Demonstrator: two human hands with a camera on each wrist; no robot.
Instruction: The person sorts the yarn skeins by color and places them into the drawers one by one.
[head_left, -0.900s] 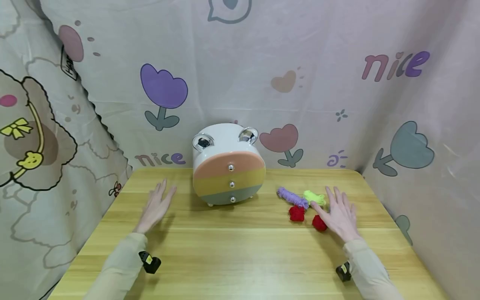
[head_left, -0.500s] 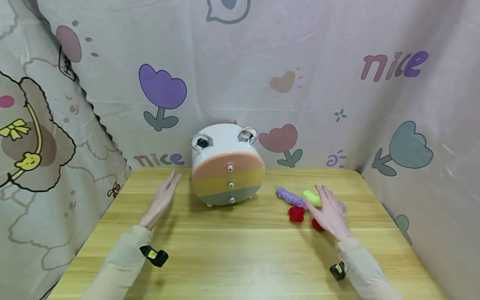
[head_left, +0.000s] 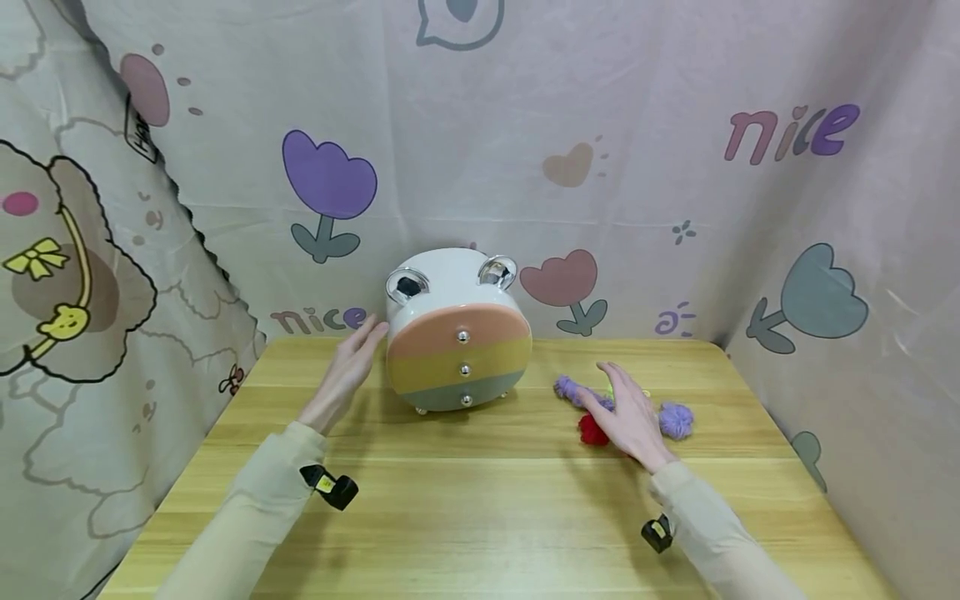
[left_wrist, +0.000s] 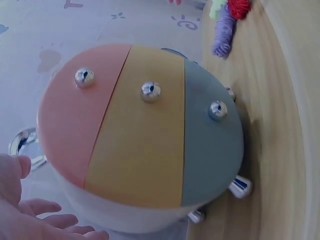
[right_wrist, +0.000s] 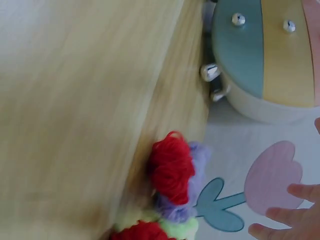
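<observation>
A small oval drawer cabinet (head_left: 461, 354) stands at the back of the table, white with orange-pink, yellow and grey-green drawer fronts. Each front has a silver knob (left_wrist: 150, 91). My left hand (head_left: 345, 375) is at the cabinet's left side, fingers extended and fingertips right by its white wall. To the right, my right hand (head_left: 630, 417) is held over yarn bundles with its fingers spread and nothing in them. Around it show a long purple bundle (head_left: 573, 390), a red one (head_left: 593, 431) and a rounder purple one (head_left: 676, 421). Green yarn (right_wrist: 182, 229) is mostly hidden by this hand in the head view.
The cabinet has silver rings (head_left: 407, 285) on top and short silver feet (left_wrist: 241, 186). A printed curtain (head_left: 465, 150) hangs behind the wooden table (head_left: 480, 517) and along both sides. Each sleeve carries a black wrist camera (head_left: 330, 487).
My left hand has moved right and forward to the cabinet's side. My right hand has shifted left over the yarn, uncovering the round purple bundle. The cabinet has stayed in place.
</observation>
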